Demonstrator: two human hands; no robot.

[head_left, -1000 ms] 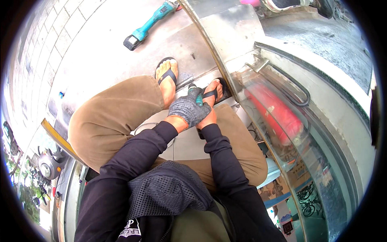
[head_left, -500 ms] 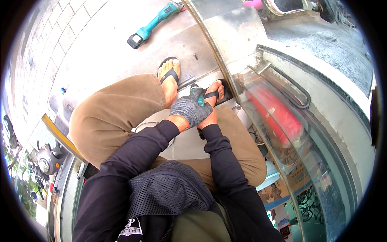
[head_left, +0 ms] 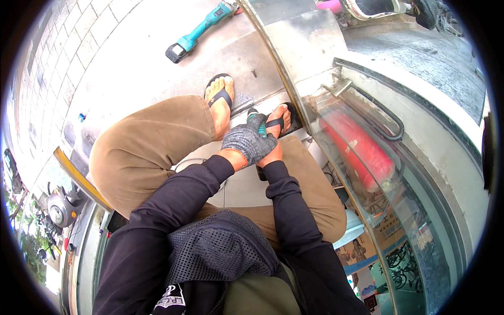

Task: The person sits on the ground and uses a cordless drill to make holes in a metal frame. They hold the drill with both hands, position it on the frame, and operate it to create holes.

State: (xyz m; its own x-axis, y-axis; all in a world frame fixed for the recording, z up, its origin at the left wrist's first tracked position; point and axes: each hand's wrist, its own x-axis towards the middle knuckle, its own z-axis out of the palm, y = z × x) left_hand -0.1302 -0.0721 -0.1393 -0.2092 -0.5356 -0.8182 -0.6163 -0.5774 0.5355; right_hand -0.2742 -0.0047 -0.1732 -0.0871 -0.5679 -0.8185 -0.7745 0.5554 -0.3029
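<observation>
The left hand (head_left: pixel 245 143), in a grey knit glove, is wrapped over a compact teal power driver (head_left: pixel 261 129). The right hand (head_left: pixel 272 153) sits just beneath it, with only bare skin near its wrist showing. It seems to support the driver, but its fingers are hidden, so I cannot tell how they stand. The driver is thus already lifted and gripped, its dark nose pointing away from the body between the two feet. Whether the nose meets anything is not visible, so what is finished and what is left at that spot cannot be judged.

Right of the hands, a glass door (head_left: pixel 443 268) with a metal edge slants past and limits room on that side. Behind the glass, near the right hand, lies a red cylinder (head_left: pixel 357 149). Far left of the hands, a scooter (head_left: pixel 62 207) shows at the rim. Ahead and to the left, a teal cordless angle grinder (head_left: pixel 205 25), judging by its slim body, lies on the ground. The right flip-flop (head_left: pixel 277 123) is just beside the driver's nose, the closest obstacle. Farther ahead of the hands, a loose screw (head_left: pixel 253 73) lies apart, apparently unused.
</observation>
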